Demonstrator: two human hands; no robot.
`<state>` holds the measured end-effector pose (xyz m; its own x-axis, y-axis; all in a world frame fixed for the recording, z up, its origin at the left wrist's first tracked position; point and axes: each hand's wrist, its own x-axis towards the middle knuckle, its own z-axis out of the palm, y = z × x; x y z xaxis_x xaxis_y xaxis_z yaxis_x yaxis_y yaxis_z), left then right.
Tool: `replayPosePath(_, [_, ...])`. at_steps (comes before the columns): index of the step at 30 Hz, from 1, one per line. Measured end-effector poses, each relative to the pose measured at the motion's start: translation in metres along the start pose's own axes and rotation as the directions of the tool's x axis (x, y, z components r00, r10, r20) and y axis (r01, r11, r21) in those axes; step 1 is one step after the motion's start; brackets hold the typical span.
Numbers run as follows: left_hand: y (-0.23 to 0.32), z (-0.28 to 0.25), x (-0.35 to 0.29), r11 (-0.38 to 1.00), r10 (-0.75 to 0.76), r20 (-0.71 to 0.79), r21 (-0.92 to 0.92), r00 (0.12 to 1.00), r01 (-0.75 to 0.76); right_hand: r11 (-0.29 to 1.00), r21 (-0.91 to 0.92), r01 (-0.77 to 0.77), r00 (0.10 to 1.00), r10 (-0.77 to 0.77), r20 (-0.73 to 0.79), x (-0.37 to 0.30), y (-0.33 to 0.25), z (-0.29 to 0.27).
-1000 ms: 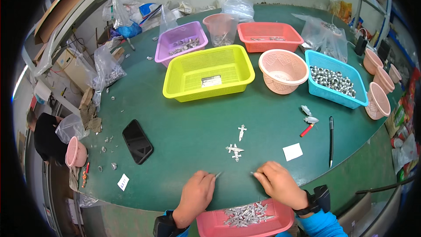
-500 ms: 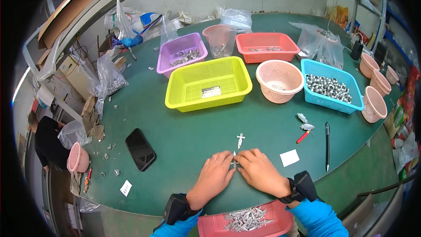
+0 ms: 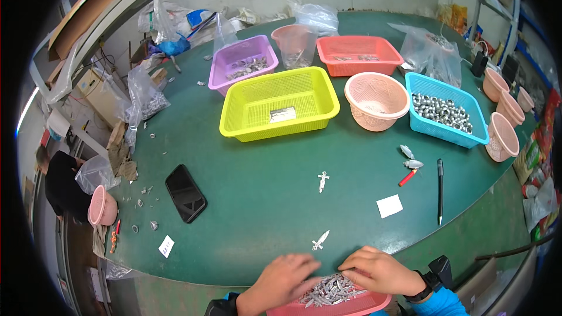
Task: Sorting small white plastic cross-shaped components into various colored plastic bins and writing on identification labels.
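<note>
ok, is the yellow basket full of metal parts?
No, the yellow basket holds only one small flat card-like piece; the rest of its mesh floor shows bare.

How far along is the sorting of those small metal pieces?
Barely started: two small metal pieces lie loose on the green table. In hand: left hand and right hand rest on the red tray. Left: its heap of pieces.

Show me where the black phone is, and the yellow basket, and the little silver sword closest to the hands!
black phone (image 3: 185, 192), head view, middle of its dark screen.
yellow basket (image 3: 324, 89), head view, right part of its rim.
little silver sword (image 3: 320, 240), head view, middle of the piece.
</note>
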<state>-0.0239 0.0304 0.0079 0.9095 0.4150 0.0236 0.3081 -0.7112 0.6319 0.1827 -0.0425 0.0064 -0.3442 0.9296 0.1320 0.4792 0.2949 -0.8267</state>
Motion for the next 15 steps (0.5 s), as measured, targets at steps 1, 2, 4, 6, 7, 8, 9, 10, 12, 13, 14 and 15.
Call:
replayPosePath(1, [-0.001, -0.001, 0.01, 0.996, -0.058, -0.111, 0.064, 0.992, 0.065, 0.997, -0.001, -0.073, 0.995, 0.073, -0.067, 0.0, 0.0, -0.001])
replayPosePath(2, [-0.004, -0.001, 0.017, 0.984, -0.106, -0.225, 0.119, 0.969, 0.136, 0.997, -0.007, -0.071, 0.995, 0.071, -0.071, 0.0, -0.001, -0.002])
replayPosePath(4, [-0.013, 0.007, 0.021, 0.989, -0.026, -0.18, 0.141, 0.983, 0.052, 0.996, 0.044, -0.076, 0.99, 0.081, -0.119, -0.001, -0.003, -0.005])
replayPosePath(6, [-0.011, 0.013, 0.018, 0.989, 0.075, -0.109, 0.134, 0.991, -0.06, 0.993, 0.055, -0.101, 0.984, 0.108, -0.142, -0.007, -0.003, -0.01])
replayPosePath(7, [-0.007, 0.011, 0.014, 0.989, 0.08, -0.102, 0.132, 0.992, -0.066, 0.99, 0.073, -0.122, 0.979, 0.132, -0.155, -0.01, -0.003, -0.01])
replayPosePath(8, [-0.002, 0.006, 0.009, 0.991, 0.123, 0.004, 0.056, 0.992, -0.123, 0.989, 0.075, -0.127, 0.977, 0.138, -0.161, -0.015, -0.001, -0.012])
replayPosePath(9, [0.004, 0.003, 0.007, 0.986, 0.169, 0.106, -0.025, 0.98, -0.168, 0.981, 0.113, -0.159, 0.965, 0.178, -0.194, -0.02, 0.002, -0.014])
replayPosePath(10, [0.011, -0.001, 0.01, 0.983, 0.184, 0.05, -0.007, 0.982, -0.184, 0.971, 0.147, -0.187, 0.95, 0.217, -0.224, -0.025, 0.004, -0.016])
replayPosePath(12, [0.005, -0.003, 0.013, 0.988, 0.155, 0.001, 0.02, 0.988, -0.155, 0.964, 0.106, -0.244, 0.903, 0.265, -0.338, -0.029, 0.013, -0.019])
replayPosePath(13, [0.0, -0.003, 0.017, 0.99, 0.132, -0.05, 0.046, 0.99, -0.13, 0.95, 0.068, -0.306, 0.839, 0.302, -0.452, -0.03, 0.02, -0.019])
replayPosePath(14, [-0.004, -0.004, 0.025, 0.99, 0.134, -0.047, 0.049, 0.99, -0.131, 0.952, 0.02, -0.304, 0.786, 0.263, -0.559, -0.03, 0.03, -0.018])
replayPosePath(15, [-0.009, -0.006, 0.036, 0.992, 0.067, -0.101, 0.117, 0.993, -0.055, 0.953, 0.024, -0.302, 0.784, 0.263, -0.563, -0.031, 0.031, -0.018])
